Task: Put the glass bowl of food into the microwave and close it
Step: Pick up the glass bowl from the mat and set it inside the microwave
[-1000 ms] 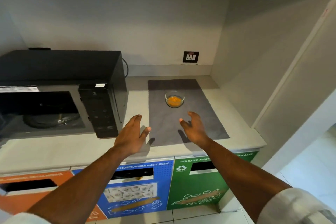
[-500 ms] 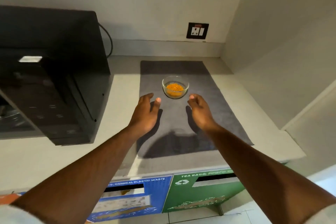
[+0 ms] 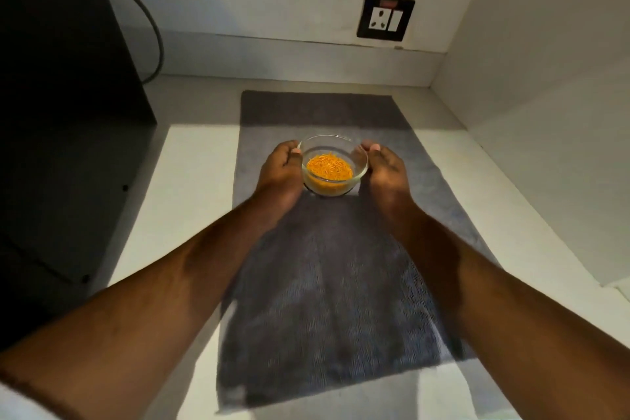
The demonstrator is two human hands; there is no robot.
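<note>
A small glass bowl (image 3: 332, 165) of orange shredded food sits on a grey mat (image 3: 327, 283) on the counter. My left hand (image 3: 281, 170) cups the bowl's left side, thumb on the rim. My right hand (image 3: 383, 170) cups its right side, thumb at the rim too. The bowl still rests on the mat. The black microwave (image 3: 64, 133) stands at the left; only its right side panel shows, and its door and cavity are out of view.
A black cable (image 3: 150, 24) runs behind the microwave. A wall socket (image 3: 385, 18) sits on the back wall. A white side wall (image 3: 545, 78) closes the counter on the right. Pale counter (image 3: 191, 187) lies between mat and microwave.
Both hands have reached forward and closed around the bowl's sides. The camera has moved in closer, so the microwave's open front has left the view.
</note>
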